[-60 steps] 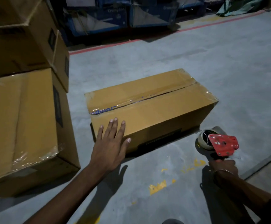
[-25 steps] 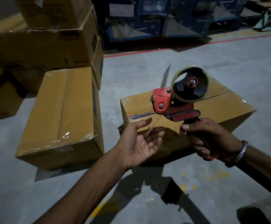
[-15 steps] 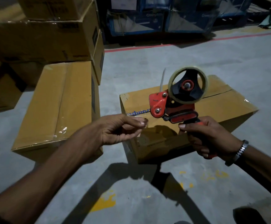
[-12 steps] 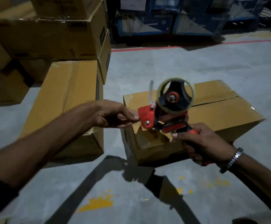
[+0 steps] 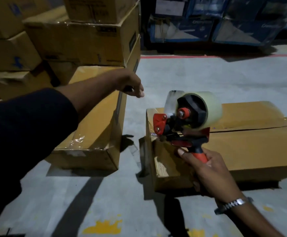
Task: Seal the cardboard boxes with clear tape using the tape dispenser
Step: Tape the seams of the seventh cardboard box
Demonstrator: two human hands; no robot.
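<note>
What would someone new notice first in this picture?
The red tape dispenser with its clear roll, held by the right hand at centre, over the near end of a low box. The left hand reaches out above a second box, with stacked boxes behind.

Floor: all boxes are set on it.
Box: placed at right, lying flat, its top seam run left to right.
Tape dispenser: held above the left end of that box by the right hand, gripped at the handle below; tape roll is carried on its upper part.
Second box: placed left of the first, apart from it across a strip of floor.
Left hand: held over the far right edge of the second box.
Stack of boxes: piled behind the second box, at far left.
Crates: ranged along the back, beyond a floor line.
</note>
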